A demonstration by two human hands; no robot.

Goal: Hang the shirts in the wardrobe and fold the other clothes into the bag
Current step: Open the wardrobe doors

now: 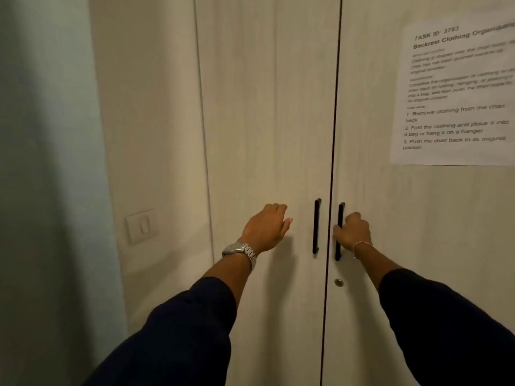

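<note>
The wardrobe (264,107) fills the view, both doors shut edge to edge — nothing of its inside shows, and no shirts or bag are in view. The right hand (352,232) curls round the right handle (340,231), a black vertical bar. The left hand (266,227) hovers at the left door with fingers loosely bent, holding nothing, just beside the left handle (316,226) but not touching it. A printed sheet (457,93) sticks to the right door; a keyhole (338,282) sits below the handles — a wall switch (141,226) lies left.
</note>
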